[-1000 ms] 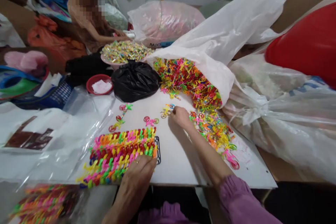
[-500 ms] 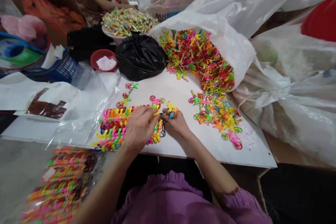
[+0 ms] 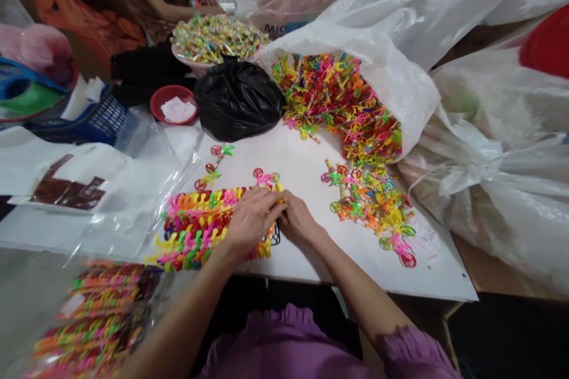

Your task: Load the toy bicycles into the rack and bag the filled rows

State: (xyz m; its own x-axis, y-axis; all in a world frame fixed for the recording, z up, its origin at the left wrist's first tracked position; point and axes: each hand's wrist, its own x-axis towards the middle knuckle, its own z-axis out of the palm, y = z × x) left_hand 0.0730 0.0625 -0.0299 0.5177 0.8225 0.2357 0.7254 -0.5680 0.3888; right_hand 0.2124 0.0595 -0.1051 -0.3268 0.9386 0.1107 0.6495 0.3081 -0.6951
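Note:
Rows of colourful plastic toy bicycles [image 3: 195, 222] lie packed side by side at the table's front edge, with a black plastic frame [image 3: 276, 235] showing at their right end. Across that end rests my left hand [image 3: 251, 219], its fingers bent together; what they pinch is hidden. My right hand [image 3: 299, 217] meets it fingertip to fingertip, closed on a small yellow toy bicycle [image 3: 279, 188] that is mostly covered. Just behind the hands lies a loose pink toy bicycle [image 3: 267, 177].
Loose toy bicycles [image 3: 371, 198] are heaped at right, before an open white sack [image 3: 413, 89] full of them. A black plastic bag [image 3: 237, 100], red bowl [image 3: 171, 105] and basin of candy tubes [image 3: 191, 62] stand behind. Bagged toys [image 3: 89, 314] sit lower left. A co-worker's arm [image 3: 164, 9] shows.
My right hand has moved up and left against my left fingertips, bringing the yellow toy bicycle to the end of the row. The view has shifted slightly.

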